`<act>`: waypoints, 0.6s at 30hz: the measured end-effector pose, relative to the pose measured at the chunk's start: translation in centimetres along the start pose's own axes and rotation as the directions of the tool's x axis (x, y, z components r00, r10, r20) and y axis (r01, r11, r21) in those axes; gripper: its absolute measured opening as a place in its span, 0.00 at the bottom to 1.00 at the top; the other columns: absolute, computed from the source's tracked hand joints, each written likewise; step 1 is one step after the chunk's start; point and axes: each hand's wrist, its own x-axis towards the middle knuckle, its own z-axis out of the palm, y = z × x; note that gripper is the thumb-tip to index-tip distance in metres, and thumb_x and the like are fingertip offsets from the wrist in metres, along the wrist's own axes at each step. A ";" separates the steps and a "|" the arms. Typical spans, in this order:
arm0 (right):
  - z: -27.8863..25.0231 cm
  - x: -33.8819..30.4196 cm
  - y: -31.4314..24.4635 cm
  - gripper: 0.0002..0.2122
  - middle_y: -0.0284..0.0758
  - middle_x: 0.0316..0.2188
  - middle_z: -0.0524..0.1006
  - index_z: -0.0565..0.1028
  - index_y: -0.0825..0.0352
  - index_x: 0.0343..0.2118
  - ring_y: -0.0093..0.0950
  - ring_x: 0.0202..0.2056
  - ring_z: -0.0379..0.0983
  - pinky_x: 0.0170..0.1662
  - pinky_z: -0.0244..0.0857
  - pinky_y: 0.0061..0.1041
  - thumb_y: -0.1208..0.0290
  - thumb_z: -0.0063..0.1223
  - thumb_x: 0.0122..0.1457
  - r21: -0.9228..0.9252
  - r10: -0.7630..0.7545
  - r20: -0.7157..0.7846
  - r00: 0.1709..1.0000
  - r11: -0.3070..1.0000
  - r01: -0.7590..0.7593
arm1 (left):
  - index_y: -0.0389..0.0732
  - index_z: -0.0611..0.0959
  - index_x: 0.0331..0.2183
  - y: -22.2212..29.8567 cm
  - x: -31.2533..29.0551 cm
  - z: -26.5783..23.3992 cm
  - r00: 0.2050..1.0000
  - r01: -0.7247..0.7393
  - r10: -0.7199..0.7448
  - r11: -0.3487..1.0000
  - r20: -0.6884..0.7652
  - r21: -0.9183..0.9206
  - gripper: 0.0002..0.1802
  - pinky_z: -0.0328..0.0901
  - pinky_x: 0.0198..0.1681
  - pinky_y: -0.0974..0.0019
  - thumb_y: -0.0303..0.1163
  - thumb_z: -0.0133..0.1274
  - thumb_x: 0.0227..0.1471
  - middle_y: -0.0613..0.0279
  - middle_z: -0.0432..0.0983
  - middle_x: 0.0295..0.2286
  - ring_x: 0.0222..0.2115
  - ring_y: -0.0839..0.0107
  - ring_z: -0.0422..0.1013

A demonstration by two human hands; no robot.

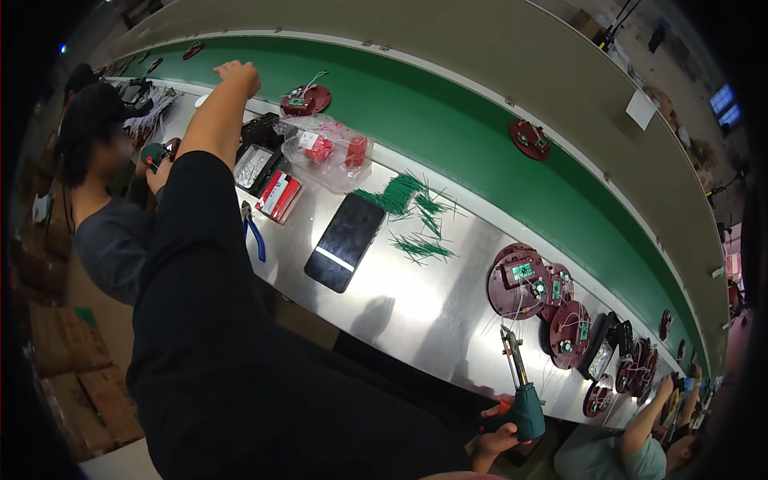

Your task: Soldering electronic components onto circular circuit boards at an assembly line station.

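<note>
My left arm stretches across the bench, and my left hand (240, 78) hovers over the green conveyor belt (400, 100). Its fingers are partly extended, and nothing shows in them. A dark red disc with a small green circuit board (308, 101) lies on the belt to its right. My right hand (500, 438) is closed around the handle of a green soldering gun (526, 412) at the lower right. The gun's metal tip points up toward a group of dark red round housings (512, 300) with green boards and white wires.
A black phone (344, 244), green wire pieces (400, 196), blue-handled pliers (254, 232), a red-white box (280, 196) and a plastic bag (332, 152) lie on the metal bench. Co-workers sit left (112, 200) and lower right (632, 448). More discs (530, 140) lie on the belt.
</note>
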 end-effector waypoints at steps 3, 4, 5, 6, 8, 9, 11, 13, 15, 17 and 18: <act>0.3 0.5 0.3 0.47 0.44 0.36 0.80 0.75 0.79 0.48 0.25 0.21 0.74 0.25 0.69 0.22 0.24 0.46 0.63 0.050 -0.011 0.053 0.999 0.999 0.008 | 0.47 0.72 0.69 -1.5 3.8 -0.5 0.982 -0.126 0.114 0.990 0.151 0.070 0.51 0.59 0.66 0.27 0.59 0.69 0.51 0.37 0.61 0.69 0.70 0.41 0.60; 0.0 0.9 1.0 0.47 0.44 0.36 0.80 0.75 0.79 0.48 0.25 0.21 0.74 0.25 0.70 0.23 0.24 0.46 0.62 0.127 -0.020 0.108 0.994 0.992 0.006 | 0.46 0.71 0.70 -6.0 5.6 -2.0 0.943 -0.243 0.267 0.960 0.197 -0.141 0.54 0.62 0.63 0.25 0.63 0.69 0.50 0.39 0.58 0.71 0.69 0.36 0.59; 0.1 0.8 1.1 0.47 0.43 0.36 0.80 0.75 0.79 0.49 0.25 0.22 0.75 0.26 0.70 0.23 0.24 0.46 0.62 0.080 -0.028 0.106 0.994 0.997 0.020 | 0.44 0.70 0.70 -0.9 4.3 -3.1 0.820 -0.428 0.539 0.801 0.194 -0.419 0.58 0.64 0.60 0.22 0.66 0.69 0.48 0.41 0.54 0.72 0.69 0.31 0.58; 0.0 0.5 0.9 0.47 0.43 0.36 0.80 0.75 0.79 0.49 0.25 0.22 0.75 0.26 0.70 0.23 0.24 0.46 0.62 0.028 -0.010 0.045 0.999 1.000 0.008 | 0.46 0.63 0.73 4.1 2.2 -4.5 0.760 -0.268 0.529 0.785 0.378 -0.559 0.67 0.70 0.54 0.23 0.75 0.66 0.45 0.43 0.49 0.74 0.68 0.30 0.59; 0.2 0.7 0.4 0.47 0.42 0.36 0.80 0.76 0.78 0.49 0.24 0.23 0.75 0.26 0.70 0.22 0.24 0.47 0.62 0.045 0.001 0.099 0.995 0.999 -0.006 | 0.47 0.59 0.74 6.4 -4.0 -7.1 0.729 -0.283 0.543 0.793 0.416 -0.539 0.70 0.72 0.52 0.24 0.78 0.65 0.43 0.44 0.49 0.74 0.67 0.31 0.61; 0.1 0.7 0.3 0.46 0.42 0.37 0.80 0.76 0.78 0.49 0.24 0.23 0.75 0.27 0.70 0.22 0.24 0.48 0.62 0.061 -0.010 0.109 0.994 0.998 0.003 | 0.48 0.55 0.76 6.2 -5.5 -8.0 0.718 -0.258 0.514 0.823 0.470 -0.505 0.74 0.75 0.50 0.26 0.81 0.63 0.42 0.45 0.49 0.74 0.65 0.32 0.64; -0.3 0.5 0.6 0.46 0.42 0.37 0.80 0.76 0.78 0.48 0.24 0.23 0.75 0.26 0.70 0.22 0.24 0.48 0.61 0.073 -0.015 0.093 0.996 0.997 0.008 | 0.49 0.49 0.77 7.3 -6.5 -9.0 0.691 -0.308 0.459 0.886 0.559 -0.347 0.78 0.77 0.49 0.29 0.83 0.63 0.39 0.45 0.49 0.74 0.65 0.32 0.65; -0.5 0.1 0.8 0.46 0.42 0.37 0.80 0.76 0.78 0.48 0.24 0.23 0.76 0.26 0.71 0.22 0.24 0.48 0.61 0.081 -0.022 0.084 0.996 0.997 0.015 | 0.45 0.52 0.76 7.8 -7.1 -9.2 0.687 -0.350 0.473 0.881 0.551 -0.318 0.77 0.78 0.49 0.32 0.83 0.62 0.41 0.42 0.53 0.73 0.62 0.31 0.68; -0.8 -0.6 1.1 0.46 0.42 0.36 0.80 0.76 0.77 0.47 0.24 0.23 0.75 0.26 0.70 0.22 0.23 0.49 0.61 0.078 -0.009 0.020 1.000 0.997 0.008 | 0.38 0.55 0.74 8.5 -7.6 -8.6 0.704 -0.379 0.491 0.871 0.513 -0.314 0.74 0.80 0.45 0.35 0.81 0.61 0.44 0.38 0.59 0.70 0.56 0.35 0.75; -0.9 -1.3 1.5 0.46 0.42 0.36 0.80 0.76 0.78 0.47 0.23 0.23 0.75 0.26 0.70 0.22 0.23 0.49 0.60 0.100 0.007 -0.033 0.999 0.995 -0.003 | 0.33 0.60 0.70 8.4 -7.6 -8.7 0.724 -0.411 0.508 0.861 0.467 -0.300 0.70 0.81 0.42 0.39 0.80 0.61 0.47 0.35 0.65 0.66 0.50 0.39 0.80; -0.8 -1.6 1.6 0.47 0.42 0.36 0.80 0.76 0.78 0.47 0.23 0.23 0.75 0.26 0.70 0.22 0.23 0.50 0.60 0.125 0.019 -0.074 0.997 0.992 -0.010 | 0.32 0.62 0.68 8.0 -5.8 -7.3 0.713 -0.397 0.537 0.839 0.451 -0.372 0.69 0.82 0.41 0.42 0.79 0.62 0.46 0.33 0.66 0.64 0.48 0.40 0.80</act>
